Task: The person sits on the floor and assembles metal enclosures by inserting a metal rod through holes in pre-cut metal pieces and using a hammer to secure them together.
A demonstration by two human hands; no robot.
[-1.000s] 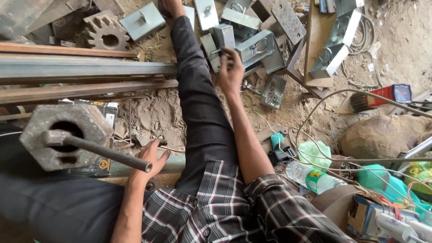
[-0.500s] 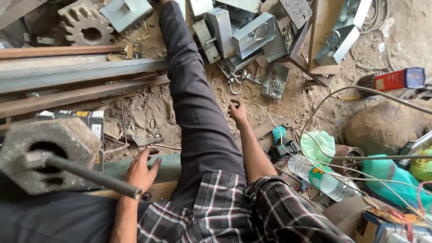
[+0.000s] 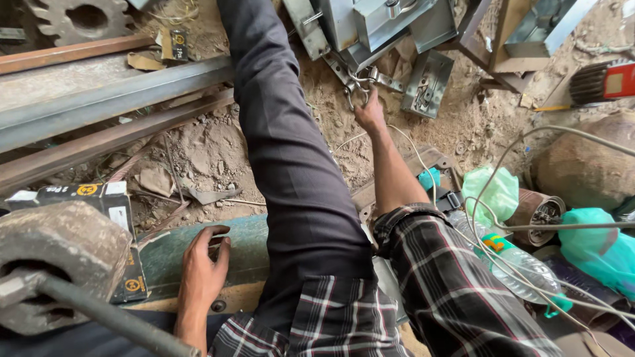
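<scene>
My right hand is stretched far forward, past the outstretched leg in dark trousers, and its fingertips are at a small bunch of metal rings and hooks that lies on the sandy floor. The fingers are bent and drawn together around the near end of this bunch; I see them touching it, but I cannot tell if they really pinch it or only rest on it, because the back of the hand hides the fingertips.

The bunch lies directly ahead of the right hand, on the far side of the fingers, so the direction from hand to thing continues the line of the forearm. Its long axis seems to run from the hand up and a little to the right, toward the flat grey metal lock plates that lie just beside it. A flat metal strip lies near on the left of it.

My left hand is well apart from all this, on the other side of the leg. It is spread open, palm down, pressing on the edge of a green painted metal piece close to my body, next to a black and yellow cardboard box. It holds nothing and seems only to support me.

So the right hand is clearly the nearer one; the left is far behind and separated by the leg.
</scene>
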